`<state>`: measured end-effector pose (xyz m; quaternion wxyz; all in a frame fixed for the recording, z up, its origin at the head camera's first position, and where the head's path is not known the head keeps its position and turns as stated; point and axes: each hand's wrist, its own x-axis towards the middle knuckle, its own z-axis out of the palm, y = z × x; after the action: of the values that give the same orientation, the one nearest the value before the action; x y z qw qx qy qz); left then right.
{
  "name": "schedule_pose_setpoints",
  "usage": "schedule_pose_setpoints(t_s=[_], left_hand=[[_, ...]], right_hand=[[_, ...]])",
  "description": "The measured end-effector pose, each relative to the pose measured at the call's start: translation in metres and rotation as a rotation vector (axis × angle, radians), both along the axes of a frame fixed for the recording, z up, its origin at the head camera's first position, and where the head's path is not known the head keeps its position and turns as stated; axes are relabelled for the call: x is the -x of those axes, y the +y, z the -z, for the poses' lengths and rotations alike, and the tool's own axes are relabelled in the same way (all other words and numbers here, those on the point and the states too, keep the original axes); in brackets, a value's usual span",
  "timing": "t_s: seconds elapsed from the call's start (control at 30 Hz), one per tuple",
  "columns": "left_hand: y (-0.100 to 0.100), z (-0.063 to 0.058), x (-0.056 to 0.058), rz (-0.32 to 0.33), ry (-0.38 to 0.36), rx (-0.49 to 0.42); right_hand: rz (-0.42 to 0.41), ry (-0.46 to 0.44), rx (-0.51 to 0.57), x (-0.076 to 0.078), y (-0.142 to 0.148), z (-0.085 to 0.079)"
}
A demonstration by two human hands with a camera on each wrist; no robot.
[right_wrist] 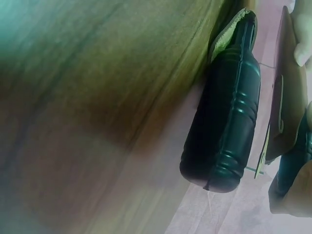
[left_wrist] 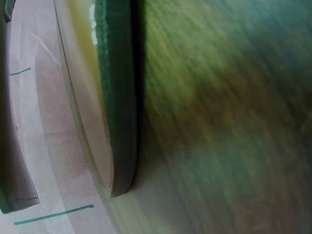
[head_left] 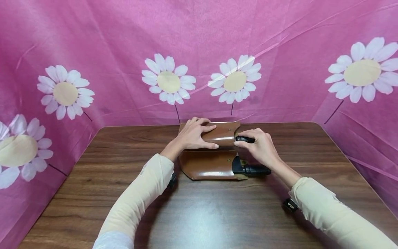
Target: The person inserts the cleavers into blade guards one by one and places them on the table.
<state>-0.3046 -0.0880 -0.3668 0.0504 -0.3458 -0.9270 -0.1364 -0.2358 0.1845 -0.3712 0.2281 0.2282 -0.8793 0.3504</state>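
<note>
My left hand grips the farther brown leather sheath, its fingers reaching over the back and its thumb at the near side. Against the pink cloth, this sheath shows raised off the table in the right wrist view. With thumb and fingers, my right hand pinches the black handle of a knife at the sheath's right-hand mouth. The blade is hidden inside. Just nearer lies a second brown sheath, holding another knife; part of its dark blade and its ribbed black handle stick out to the right.
Both sheaths are near the back edge of a wood-grain table. Pink cloth printed with white daisies hangs behind and along both sides. The second knife's handle sits below my right wrist.
</note>
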Motion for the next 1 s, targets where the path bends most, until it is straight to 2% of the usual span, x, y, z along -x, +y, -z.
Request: schedule_pose_setpoints(t_s=[0.4,0.63,1.0], left_hand=[[-0.004,0.003,-0.001,0.014,0.028,0.031],[-0.003,0.005,0.002,0.009,0.051,0.082],[0.001,0.009,0.004,-0.007,0.038,0.164]], right_hand=[[-0.007,-0.016,0.003,-0.001,-0.003,0.002],[0.009,-0.043,0.008,0.001,-0.002,0.004],[0.037,-0.057,0.02,0.01,0.004,0.008]])
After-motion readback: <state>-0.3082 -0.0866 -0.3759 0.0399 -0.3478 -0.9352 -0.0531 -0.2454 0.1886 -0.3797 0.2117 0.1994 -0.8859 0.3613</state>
